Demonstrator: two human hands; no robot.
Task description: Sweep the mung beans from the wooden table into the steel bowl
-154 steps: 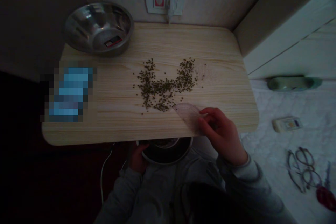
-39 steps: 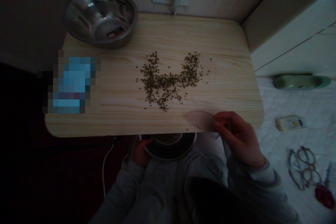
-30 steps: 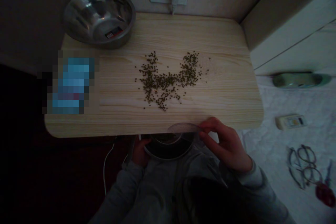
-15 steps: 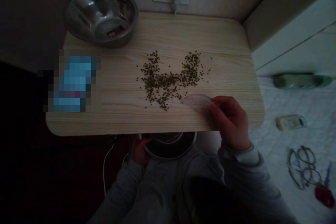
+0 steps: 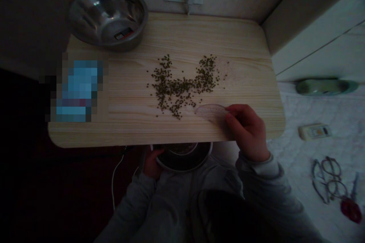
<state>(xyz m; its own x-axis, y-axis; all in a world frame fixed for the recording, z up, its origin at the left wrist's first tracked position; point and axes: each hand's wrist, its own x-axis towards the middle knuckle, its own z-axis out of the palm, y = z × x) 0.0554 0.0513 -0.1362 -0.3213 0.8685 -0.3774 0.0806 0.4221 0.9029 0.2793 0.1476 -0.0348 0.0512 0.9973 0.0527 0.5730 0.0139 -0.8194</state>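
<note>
Pale wood-grain tabletop (image 5: 128,83), dark-green beans (image 5: 176,88) scattered mid-board. Right hand (image 5: 249,133) pinches a clear curved plastic sheet (image 5: 212,112) just beside their near-right fringe; left hand (image 5: 152,163) grips a dark round bowl (image 5: 191,161) below the near edge.

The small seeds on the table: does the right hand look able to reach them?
Probably yes: the right hand, pinching a see-through piece, is close to the seeds, and no other thing shows between them; the metal bowl stands farther left.

No text legible; bowl label (image 5: 124,33) too small.
</note>
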